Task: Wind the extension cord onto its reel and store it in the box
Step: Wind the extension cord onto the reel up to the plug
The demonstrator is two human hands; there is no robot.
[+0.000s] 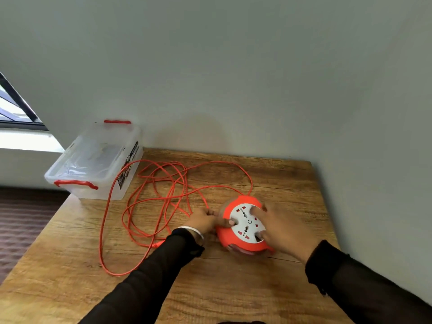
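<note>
A round orange reel (233,239) with a white socket face lies flat on the wooden table (210,288), right of centre. My right hand (284,230) rests on top of it, with fingertips set in holes of the white face. My left hand (205,219) grips the reel's left edge and pinches the orange cord where it meets the reel. The loose orange cord (161,197) sprawls in tangled loops to the left. A clear plastic box (93,164) with red latches, its lid on, stands at the table's far left corner.
A grey wall runs along the table's back and right sides. The table's left edge drops to a dark patterned floor (21,220). A window (14,106) sits at the far left. One cord loop reaches close to the table's left front.
</note>
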